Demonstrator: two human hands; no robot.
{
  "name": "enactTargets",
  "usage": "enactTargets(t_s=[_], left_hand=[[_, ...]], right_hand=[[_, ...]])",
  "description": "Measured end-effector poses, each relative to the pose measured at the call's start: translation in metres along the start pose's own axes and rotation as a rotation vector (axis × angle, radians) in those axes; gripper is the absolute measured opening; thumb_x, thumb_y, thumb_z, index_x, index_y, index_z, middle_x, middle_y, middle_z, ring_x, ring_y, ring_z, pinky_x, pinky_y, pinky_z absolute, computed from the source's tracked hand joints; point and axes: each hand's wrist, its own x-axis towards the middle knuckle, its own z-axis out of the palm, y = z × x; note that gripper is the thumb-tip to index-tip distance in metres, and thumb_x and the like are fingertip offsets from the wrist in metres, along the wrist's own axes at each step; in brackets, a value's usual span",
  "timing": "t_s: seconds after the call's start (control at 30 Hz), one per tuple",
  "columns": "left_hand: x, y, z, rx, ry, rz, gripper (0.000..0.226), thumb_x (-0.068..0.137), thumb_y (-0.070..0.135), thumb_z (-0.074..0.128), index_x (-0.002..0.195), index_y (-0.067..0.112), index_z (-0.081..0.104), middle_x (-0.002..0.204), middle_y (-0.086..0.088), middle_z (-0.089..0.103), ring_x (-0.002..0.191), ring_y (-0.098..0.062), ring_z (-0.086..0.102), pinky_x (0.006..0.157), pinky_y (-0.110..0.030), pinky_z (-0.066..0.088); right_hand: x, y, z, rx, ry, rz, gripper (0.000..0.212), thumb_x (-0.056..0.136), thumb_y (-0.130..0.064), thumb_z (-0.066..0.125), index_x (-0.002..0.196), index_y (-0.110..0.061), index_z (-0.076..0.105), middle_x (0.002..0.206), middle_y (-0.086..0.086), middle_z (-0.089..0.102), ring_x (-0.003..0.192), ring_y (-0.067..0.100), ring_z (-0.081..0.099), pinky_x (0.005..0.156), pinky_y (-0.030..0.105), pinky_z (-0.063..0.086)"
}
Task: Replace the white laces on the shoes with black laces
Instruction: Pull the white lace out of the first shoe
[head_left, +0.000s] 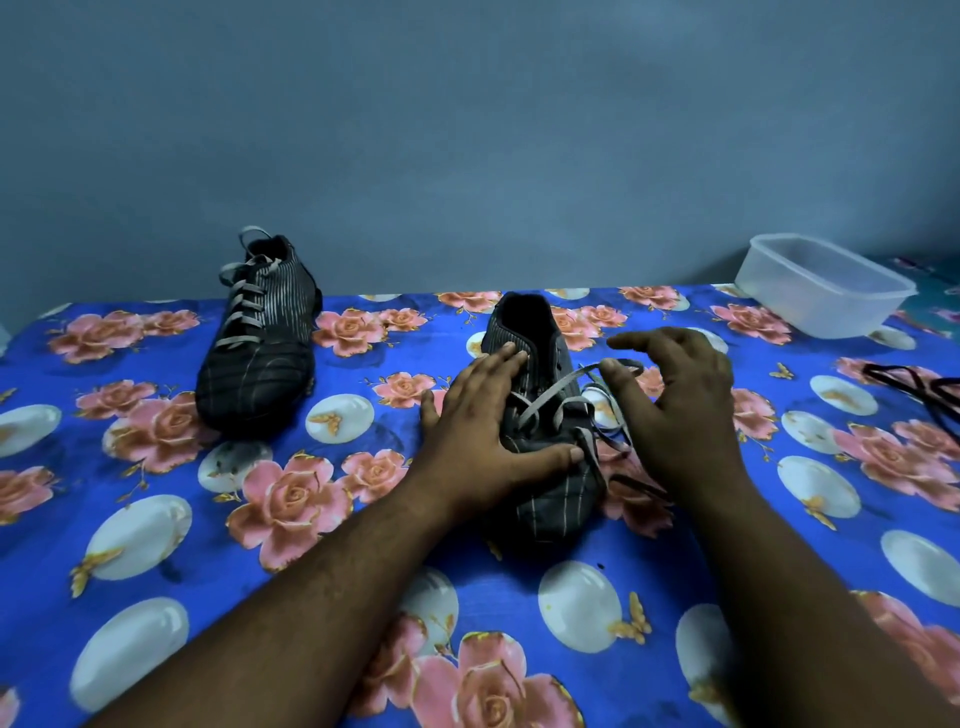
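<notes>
Left hand (475, 415) presses flat on the near shoe (540, 415) mid-cloth, right hand (675, 400) seemingly pinching the white lace (550, 397) – limp, light, snag-prone – best pulled beside an eyelet.

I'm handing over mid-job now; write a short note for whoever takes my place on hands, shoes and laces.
Left hand: flat, pressing on the near dark striped shoe.
Right hand: thumb and forefinger pinch a loop of that shoe's loosened white lace.
Far dark striped shoe: fully laced in white, untouched.
Black laces: on the floral cloth at right, in front of the clear plastic tub.
Done: near shoe's upper eyelets unthreaded.
Left: finish pulling that lace out, strip the far shoe, thread black laces in both.
</notes>
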Motion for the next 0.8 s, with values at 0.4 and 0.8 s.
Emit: enactTargets(t_s=[0.4, 0.8], left_hand=[[0.001, -0.001, 0.002, -0.004, 0.014, 0.005, 0.116, 0.052, 0.090, 0.048, 0.156, 0.045, 0.021, 0.164, 0.028, 0.010, 0.151, 0.003, 0.004, 0.122, -0.055, 0.004], [0.000, -0.001, 0.000, -0.001, -0.003, 0.004, 0.117, 0.052, 0.089, 0.049, 0.156, 0.045, 0.020, 0.164, 0.028, 0.009, 0.150, 0.005, 0.002, 0.122, -0.055, 0.003]], right_hand=[[-0.010, -0.013, 0.007, -0.046, -0.132, -0.256, 0.012, 0.090, -0.040, 0.068, 0.093, -0.030, 0.074, 0.116, -0.006, 0.062, 0.120, 0.027, 0.047, 0.098, 0.048, 0.036], [-0.002, -0.004, -0.001, -0.039, -0.020, -0.094, 0.031, 0.089, -0.050, 0.067, 0.115, -0.034, 0.070, 0.126, 0.001, 0.058, 0.122, 0.029, 0.050, 0.101, 0.039, 0.034]])
